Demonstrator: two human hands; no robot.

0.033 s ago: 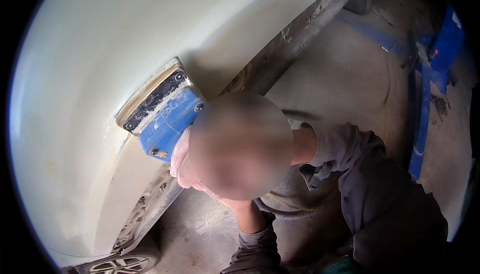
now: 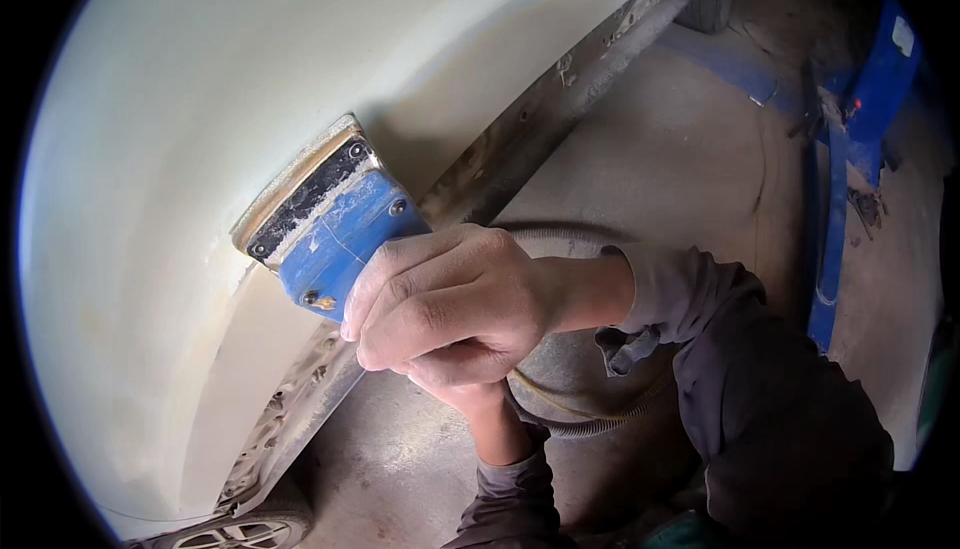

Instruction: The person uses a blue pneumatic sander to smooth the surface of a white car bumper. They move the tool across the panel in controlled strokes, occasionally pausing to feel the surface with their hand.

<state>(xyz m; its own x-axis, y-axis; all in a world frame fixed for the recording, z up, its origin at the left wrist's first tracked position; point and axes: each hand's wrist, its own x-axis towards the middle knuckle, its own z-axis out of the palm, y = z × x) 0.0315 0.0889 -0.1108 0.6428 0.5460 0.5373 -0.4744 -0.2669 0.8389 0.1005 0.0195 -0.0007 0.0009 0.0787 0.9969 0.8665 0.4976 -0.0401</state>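
Note:
A blue and black sander (image 2: 340, 239), dusty, with screws in its body and a rectangular pad at its end, lies with the pad's face on a pale car body panel (image 2: 200, 79). My right hand (image 2: 450, 299), coated in white dust, is closed round the near end of the sander. Beneath it, my left hand (image 2: 450, 389) comes up from below and is closed at the same end; most of its fingers are hidden by the right hand.
The car's rough, scuffed sill (image 2: 540, 109) runs diagonally beside the panel, with a wheel (image 2: 240, 532) at lower left. A ribbed hose (image 2: 575, 427) loops on the concrete floor (image 2: 660, 169) behind my hands. A blue metal frame (image 2: 830, 209) stands at the right.
The sill, wheel and blue frame appear slightly further left in the picture. Sander and hands keep nearly the same place in it, the grip unchanged. A blur covered my hands earlier.

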